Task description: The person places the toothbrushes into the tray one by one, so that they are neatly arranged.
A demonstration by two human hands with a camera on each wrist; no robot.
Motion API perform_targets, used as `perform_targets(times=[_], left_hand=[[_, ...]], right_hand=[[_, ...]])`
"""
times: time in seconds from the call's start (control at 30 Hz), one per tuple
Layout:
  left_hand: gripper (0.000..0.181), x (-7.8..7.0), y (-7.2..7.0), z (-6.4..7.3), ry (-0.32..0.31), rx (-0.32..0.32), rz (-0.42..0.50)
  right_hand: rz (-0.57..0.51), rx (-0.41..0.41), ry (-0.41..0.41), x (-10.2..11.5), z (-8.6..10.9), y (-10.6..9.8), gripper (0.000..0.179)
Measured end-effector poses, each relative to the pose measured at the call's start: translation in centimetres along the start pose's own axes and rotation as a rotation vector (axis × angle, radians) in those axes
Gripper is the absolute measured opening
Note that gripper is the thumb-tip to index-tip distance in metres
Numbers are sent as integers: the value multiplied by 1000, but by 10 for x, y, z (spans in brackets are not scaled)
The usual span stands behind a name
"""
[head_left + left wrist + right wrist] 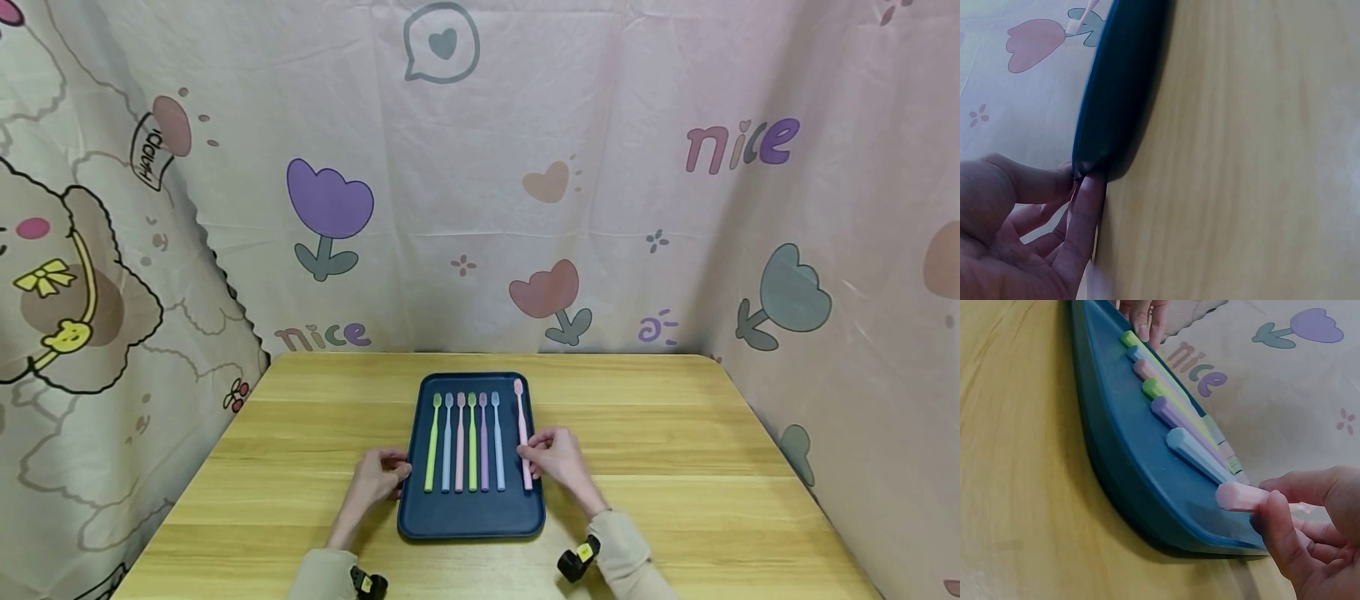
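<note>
A dark blue tray (pixel 472 521) lies on the table with several toothbrushes in an upright row, among them a purple toothbrush (pixel 483 442) and a light blue toothbrush (pixel 497 442). My right hand (pixel 561 460) pinches a pink toothbrush (pixel 522 421) between thumb and fingers, over the tray's right side. Its handle end sticks out past the fingertips in the right wrist view. At the tray's left edge, my left hand (pixel 377 477) grips the rim, thumb on top and a finger along the outer wall, as the left wrist view shows.
The wooden table (pixel 645 467) extends on both sides of the tray. Behind it hangs a printed curtain (pixel 450 208), which also runs down the left and right sides. A small black camera (pixel 577 558) is strapped at the right wrist, another camera (pixel 369 583) at the left.
</note>
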State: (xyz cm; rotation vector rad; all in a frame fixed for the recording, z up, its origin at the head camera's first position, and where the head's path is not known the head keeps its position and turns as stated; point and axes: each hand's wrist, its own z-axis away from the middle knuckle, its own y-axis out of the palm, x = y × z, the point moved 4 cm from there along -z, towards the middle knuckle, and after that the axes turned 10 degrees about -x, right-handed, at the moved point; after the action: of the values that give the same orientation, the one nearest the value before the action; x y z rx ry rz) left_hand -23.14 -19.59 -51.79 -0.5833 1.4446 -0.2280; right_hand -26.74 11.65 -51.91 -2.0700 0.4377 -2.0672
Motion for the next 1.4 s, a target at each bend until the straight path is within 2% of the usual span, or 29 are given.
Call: perform_targets(times=[0.43,0.7,1.03,1.4], left_hand=[[23,0,0,0,-5,1,-2],[22,1,1,0,-6,0,-7],[22,1,1,0,0,-2,-10],[22,2,2,-1,-13,-4,-9]], right_hand=[[36,-14,-85,1,3,8,14],[58,-16,-90,1,4,13,13],[154,-44,-188,3,6,17,11],[196,-72,-203,3,7,18,13]])
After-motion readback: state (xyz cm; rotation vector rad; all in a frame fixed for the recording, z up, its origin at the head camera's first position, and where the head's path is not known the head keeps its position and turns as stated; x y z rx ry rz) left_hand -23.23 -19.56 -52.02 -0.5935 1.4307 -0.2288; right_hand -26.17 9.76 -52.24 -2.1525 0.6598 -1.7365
